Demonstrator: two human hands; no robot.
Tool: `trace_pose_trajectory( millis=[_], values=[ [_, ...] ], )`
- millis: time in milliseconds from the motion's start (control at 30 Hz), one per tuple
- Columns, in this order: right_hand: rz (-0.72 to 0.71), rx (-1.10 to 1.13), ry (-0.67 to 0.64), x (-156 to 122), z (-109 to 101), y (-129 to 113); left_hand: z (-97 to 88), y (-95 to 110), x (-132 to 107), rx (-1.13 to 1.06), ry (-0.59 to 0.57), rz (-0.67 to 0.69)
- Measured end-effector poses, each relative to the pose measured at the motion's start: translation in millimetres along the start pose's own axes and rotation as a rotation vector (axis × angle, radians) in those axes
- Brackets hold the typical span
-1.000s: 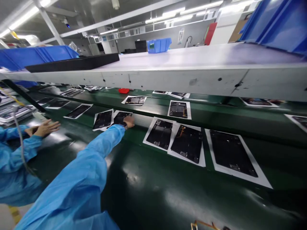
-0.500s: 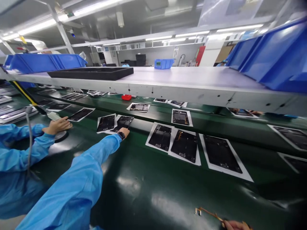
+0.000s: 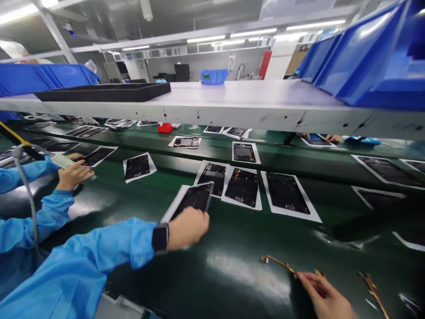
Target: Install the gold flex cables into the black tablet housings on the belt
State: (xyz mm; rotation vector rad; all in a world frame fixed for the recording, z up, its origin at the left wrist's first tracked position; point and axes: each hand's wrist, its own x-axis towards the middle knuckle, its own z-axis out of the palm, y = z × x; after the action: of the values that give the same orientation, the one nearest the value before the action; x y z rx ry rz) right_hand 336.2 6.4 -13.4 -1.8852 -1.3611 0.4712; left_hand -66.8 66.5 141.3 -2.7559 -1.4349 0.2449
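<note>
My left hand [image 3: 188, 225], with a dark watch at the wrist, is closed on the edge of a black tablet housing [image 3: 194, 198]. A white sheet [image 3: 173, 204] shows along the housing's left side, and the piece is tilted above the green bench. At the lower right, my right hand [image 3: 327, 294] pinches a thin orange-brown flex cable [image 3: 280, 263], whose connector end points left. Another flex cable [image 3: 374, 290] lies to the right of that hand. Just behind the held housing, other black housings [image 3: 241, 188] rest on white sheets.
A co-worker's hands [image 3: 73, 173] are busy at the left with a pale object. A shelf [image 3: 252, 95] spans the view above the bench, carrying blue bins [image 3: 358, 57] and a black tray [image 3: 106, 92]. More hands show beneath it at the far right.
My left hand has brought the housing and its sheet away from the neighbouring one, nearer and to the right. My right hand, still holding the flex cable, shows more fully. The view has shifted.
</note>
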Motion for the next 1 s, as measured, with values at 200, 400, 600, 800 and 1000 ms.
trace_pose_trajectory(
  millis=[200,400,600,800,1000],
  values=[
    [-0.009,-0.044,0.017,-10.9,-21.1,-24.7,40.9,184.0,-34.9,0.076,-0.084,0.380],
    [-0.162,-0.141,-0.088,-28.8,-56.6,-60.3,78.5,228.1,-18.0,-0.096,-0.144,0.565],
    [-0.278,-0.124,-0.085,-40.5,-83.7,-86.8,68.8,169.9,12.1,-0.417,0.083,0.376],
    [-0.429,-0.172,-0.123,-53.5,-89.0,-119.5,76.7,129.4,73.4,-1.200,0.115,0.276],
    [-0.465,-0.122,-0.191,-61.6,-81.2,-134.6,95.7,114.6,100.7,-1.942,-0.620,0.300]
  ],
)
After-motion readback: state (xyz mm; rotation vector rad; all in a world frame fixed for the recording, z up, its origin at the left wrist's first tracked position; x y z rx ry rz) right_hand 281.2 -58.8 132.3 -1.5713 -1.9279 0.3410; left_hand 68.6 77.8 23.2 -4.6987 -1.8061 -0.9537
